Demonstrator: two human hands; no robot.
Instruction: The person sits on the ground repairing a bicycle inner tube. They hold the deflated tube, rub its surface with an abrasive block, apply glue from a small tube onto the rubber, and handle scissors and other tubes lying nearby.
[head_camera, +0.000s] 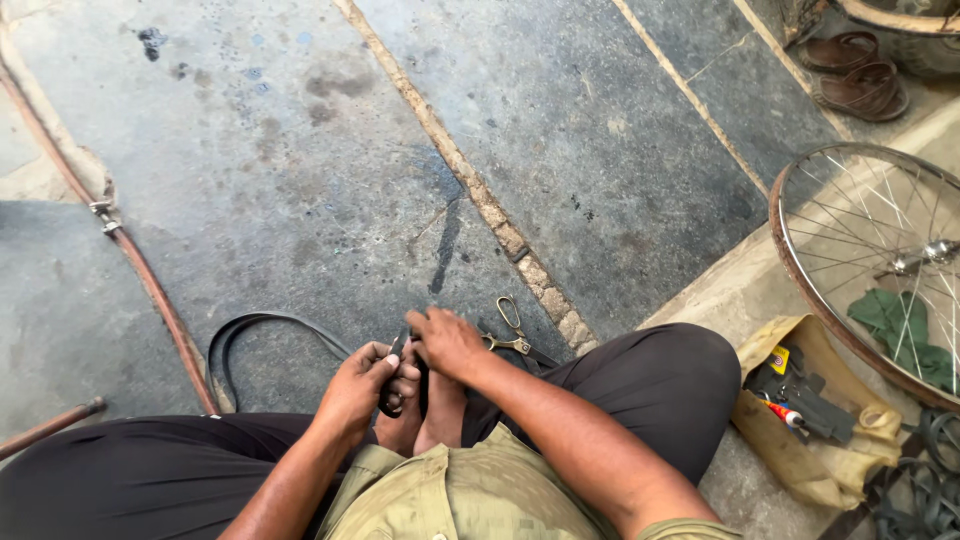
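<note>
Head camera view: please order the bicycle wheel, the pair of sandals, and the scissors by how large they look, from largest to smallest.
1. Bicycle wheel, though cut off by the frame edge.
2. Pair of sandals, farther from the camera, so perhaps understated.
3. Scissors, partly hidden behind the right hand.

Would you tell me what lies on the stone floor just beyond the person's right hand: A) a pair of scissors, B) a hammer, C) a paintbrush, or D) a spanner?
A: a pair of scissors with looped metal handles lies on the stone floor just past the right hand.
</note>
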